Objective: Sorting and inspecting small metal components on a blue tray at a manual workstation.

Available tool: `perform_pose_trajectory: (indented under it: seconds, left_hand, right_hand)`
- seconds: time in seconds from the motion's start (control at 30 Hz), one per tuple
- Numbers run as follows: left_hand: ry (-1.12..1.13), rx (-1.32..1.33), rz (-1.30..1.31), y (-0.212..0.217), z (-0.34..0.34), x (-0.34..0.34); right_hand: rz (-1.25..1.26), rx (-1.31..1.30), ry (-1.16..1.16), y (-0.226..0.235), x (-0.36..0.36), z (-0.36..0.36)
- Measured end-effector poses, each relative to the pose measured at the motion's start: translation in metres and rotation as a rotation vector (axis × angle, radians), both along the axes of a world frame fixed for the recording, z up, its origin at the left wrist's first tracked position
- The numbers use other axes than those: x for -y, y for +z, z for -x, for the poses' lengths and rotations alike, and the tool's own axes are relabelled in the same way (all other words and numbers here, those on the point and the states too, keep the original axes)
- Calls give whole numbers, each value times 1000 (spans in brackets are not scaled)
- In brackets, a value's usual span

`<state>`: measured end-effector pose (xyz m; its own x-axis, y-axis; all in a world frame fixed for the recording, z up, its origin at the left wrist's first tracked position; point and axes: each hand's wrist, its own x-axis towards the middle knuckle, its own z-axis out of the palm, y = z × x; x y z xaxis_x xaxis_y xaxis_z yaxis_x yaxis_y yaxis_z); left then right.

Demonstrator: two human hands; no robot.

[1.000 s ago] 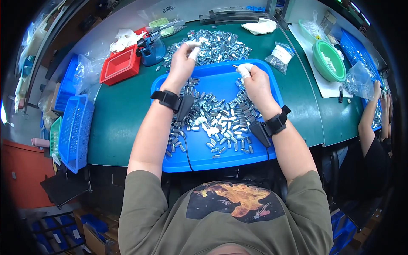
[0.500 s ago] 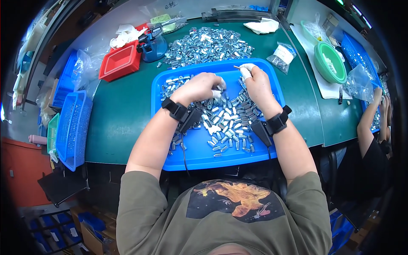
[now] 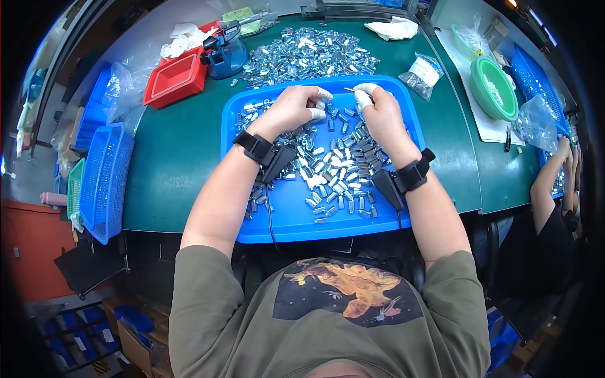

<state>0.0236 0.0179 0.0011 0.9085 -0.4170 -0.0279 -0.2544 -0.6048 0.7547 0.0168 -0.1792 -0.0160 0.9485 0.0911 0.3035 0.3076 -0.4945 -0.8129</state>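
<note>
A blue tray (image 3: 296,234) in front of me holds many small silvery metal sleeves, hexagonal like long nuts (image 3: 340,170). My left hand (image 3: 296,110) is over its far part, white covers on the fingertips. Thumb and forefinger are curved and apart, with a gap between them; the inside of the palm is hidden. To its right, my right hand (image 3: 382,116), also with white fingertip covers, pinches a thin metal pin (image 3: 349,89) that points left near the tray's far rim. A few loose sleeves lie under and between the hands.
Behind the tray spreads a large heap of similar sleeves (image 3: 309,57). A red bin (image 3: 175,79) and a blue dispenser-like device (image 3: 227,60) stand far left; a blue basket (image 3: 106,183) is at the left edge. Rightward are a bag of parts (image 3: 422,77), a green bowl (image 3: 491,88) and another person's arm (image 3: 547,170).
My left hand has shifted up and slightly left, its thumb and forefinger now apart, away from the blurred sleeves below it. The right hand still pinches the pin. The whole view has tilted slightly.
</note>
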Motion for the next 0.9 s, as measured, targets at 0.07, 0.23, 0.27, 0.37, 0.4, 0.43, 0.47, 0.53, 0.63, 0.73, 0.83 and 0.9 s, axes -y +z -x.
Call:
perform_pose_trajectory:
  seconds: [0.07, 0.23, 0.27, 0.37, 0.4, 0.43, 0.47, 0.53, 0.63, 0.73, 0.83, 0.9]
  left_hand:
    - [47, -90, 119, -3, -3, -1]
    - [171, -208, 357, -1, -8, 0]
    - [171, -206, 357, 0, -8, 0]
    - [213, -301, 488, 6, -7, 1]
    - [212, -300, 488, 6, -6, 2]
    - [234, -308, 529, 6, -5, 5]
    - [257, -316, 570, 7, -4, 7]
    - [279, -324, 610, 8, 0, 13]
    - [258, -376, 806, 8, 6, 23]
    - [221, -361, 847, 3, 9, 30]
    - [186, -325, 791, 3, 6, 26]
    - [152, -266, 638, 3, 3, 21]
  right_hand:
    - [13, 19, 7, 0, 0, 0]
    - [6, 11, 38, 3, -3, 5]
    - [-18, -4, 53, 4, -5, 6]
    - [-23, -12, 65, 5, -8, 9]
    - [-5, -7, 65, 5, -9, 10]
    - [14, -2, 66, 5, -10, 11]
    - [14, -1, 65, 7, -11, 12]
    - [-7, -15, 57, 10, -12, 15]
    - [-27, -16, 40, 10, -13, 15]
    - [-46, -4, 19, 9, -12, 15]
    - [-36, 44, -5, 3, -8, 11]
    - [-32, 70, -9, -2, -9, 9]
